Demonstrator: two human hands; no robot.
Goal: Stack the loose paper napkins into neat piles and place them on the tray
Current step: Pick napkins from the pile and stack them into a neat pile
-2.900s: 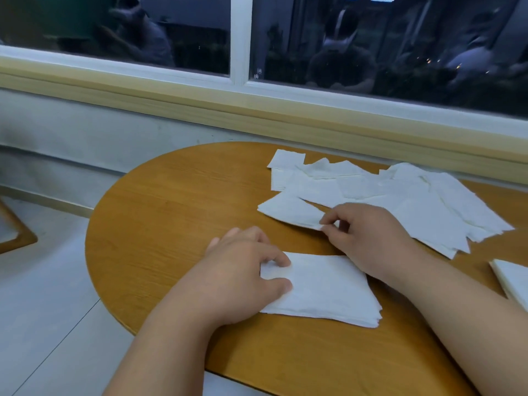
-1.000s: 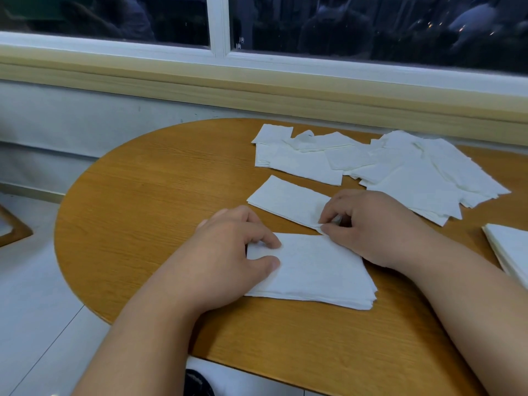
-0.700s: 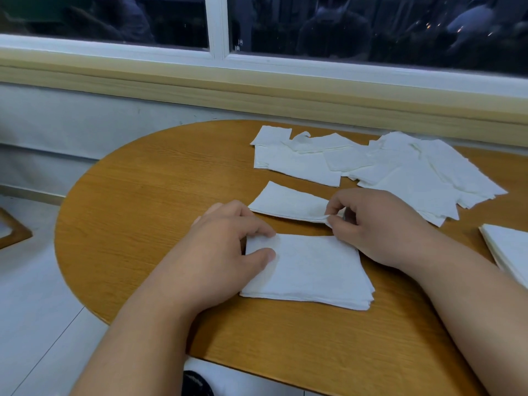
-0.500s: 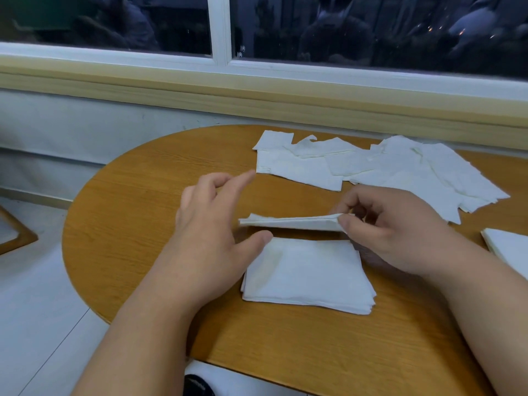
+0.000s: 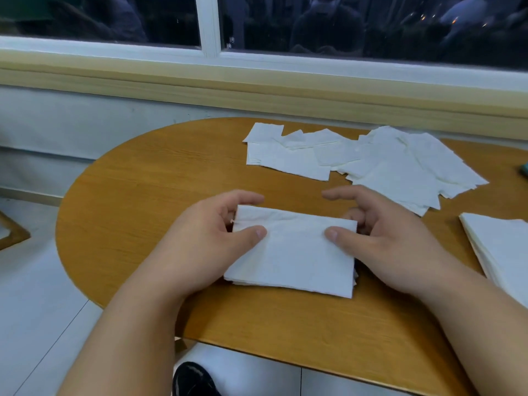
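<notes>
A neat pile of white paper napkins (image 5: 294, 252) lies on the wooden table in front of me. My left hand (image 5: 205, 238) grips the pile's left edge, thumb on top and fingers curled round the far corner. At the pile's right edge my right hand (image 5: 380, 235) holds it, thumb pressed on top, fingers curled beside and behind it. Several loose napkins (image 5: 371, 161) lie spread and overlapping at the back of the table. A second stacked pile (image 5: 503, 247) sits at the right edge of view. No tray is in view.
The rounded table (image 5: 143, 195) stands against a wall under a window sill (image 5: 257, 90). Its left edge curves off toward the tiled floor (image 5: 34, 295). A small teal thing (image 5: 524, 170) shows at the far right. A dark shoe (image 5: 194, 380) is below the table.
My right hand lifted the single napkin it pinched and laid it on top of the pile. My left hand rose off the pile, then both hands closed on the pile's sides.
</notes>
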